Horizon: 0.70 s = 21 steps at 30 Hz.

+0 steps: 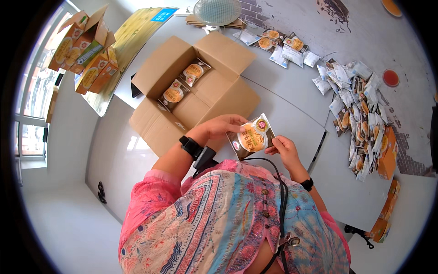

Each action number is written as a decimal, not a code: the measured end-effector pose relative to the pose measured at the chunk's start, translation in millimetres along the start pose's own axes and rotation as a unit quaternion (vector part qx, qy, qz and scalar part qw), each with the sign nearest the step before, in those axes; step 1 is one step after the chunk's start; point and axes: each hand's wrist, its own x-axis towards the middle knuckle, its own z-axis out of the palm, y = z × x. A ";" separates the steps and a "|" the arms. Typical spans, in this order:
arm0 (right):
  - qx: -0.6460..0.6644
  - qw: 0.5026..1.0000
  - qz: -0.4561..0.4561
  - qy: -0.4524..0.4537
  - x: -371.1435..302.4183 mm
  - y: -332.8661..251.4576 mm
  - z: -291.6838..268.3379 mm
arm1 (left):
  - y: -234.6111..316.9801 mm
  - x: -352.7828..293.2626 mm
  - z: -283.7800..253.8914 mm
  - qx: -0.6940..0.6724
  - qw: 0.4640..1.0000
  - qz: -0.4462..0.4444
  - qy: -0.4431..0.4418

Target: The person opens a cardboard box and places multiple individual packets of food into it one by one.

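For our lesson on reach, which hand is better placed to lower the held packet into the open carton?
Probably the left hand: it holds the packet on the side nearer the open carton. The right hand grips the packet's right edge, farther from the carton.

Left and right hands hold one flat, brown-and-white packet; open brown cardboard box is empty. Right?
Not empty: the head view shows two flat, brown-and-white packets in the open brown cardboard box. Left hand and right hand do hold one similar packet.
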 end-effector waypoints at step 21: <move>0.163 0.982 0.004 0.091 -1.1 11.8 -18.3 | 54.7 -88.5 -159.5 0.329 0.890 0.005 0.315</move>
